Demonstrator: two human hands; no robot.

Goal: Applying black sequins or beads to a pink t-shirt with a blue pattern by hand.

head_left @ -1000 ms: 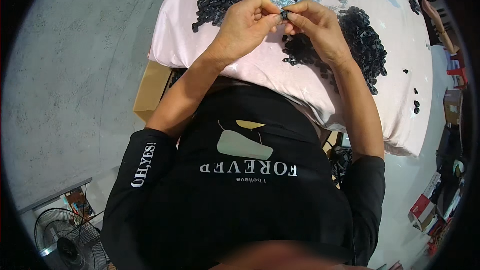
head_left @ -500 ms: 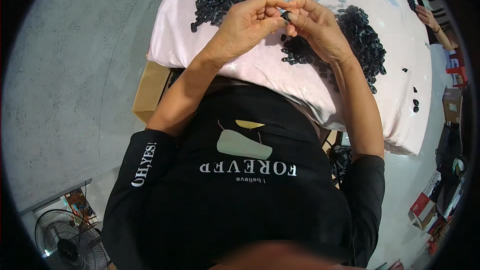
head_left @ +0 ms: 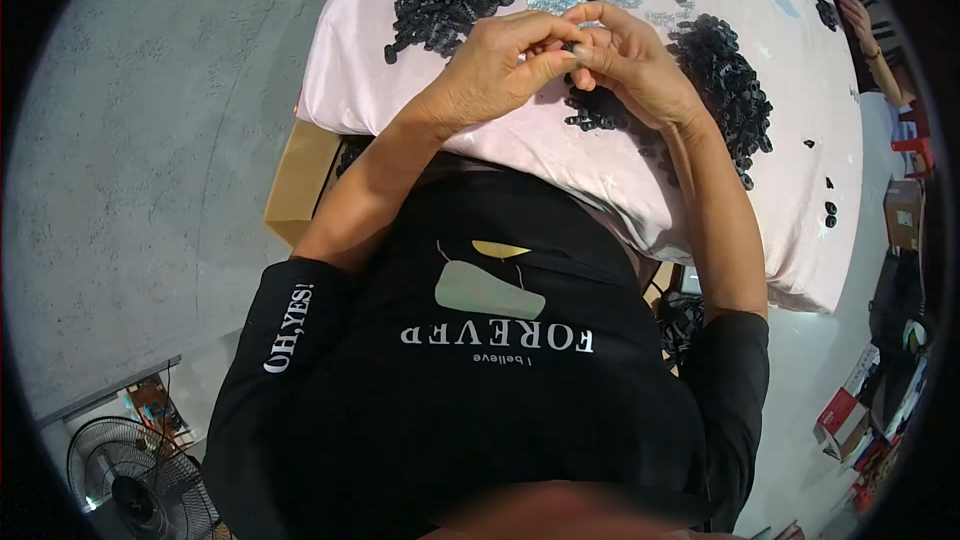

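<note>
Above the near part of a pink-clothed table (head_left: 345, 80), my left hand (head_left: 505, 65) and my right hand (head_left: 635, 65) meet fingertip to fingertip. Both pinch a small black part (head_left: 571, 46), mostly covered by the fingers, so its exact kind does not show. A large heap of small black ridged parts (head_left: 450, 0) lies beyond my left hand. To the right of my right hand spreads a second heap of small black ring-like parts (head_left: 725, 90). A few loose black pieces (head_left: 597, 112) sit just under my right hand.
A cardboard box (head_left: 300, 175) stands beneath the table's left edge. Another person's hand (head_left: 857, 20) is at the far right, near a black cluster (head_left: 826, 12). A floor fan (head_left: 135, 485) stands at the lower left. Boxes (head_left: 845, 420) line the floor at right.
My hands have dropped slightly nearer to me and pressed closer together, covering more of the small black part. The other person's hand has left the black cluster, which now lies on the cloth.
</note>
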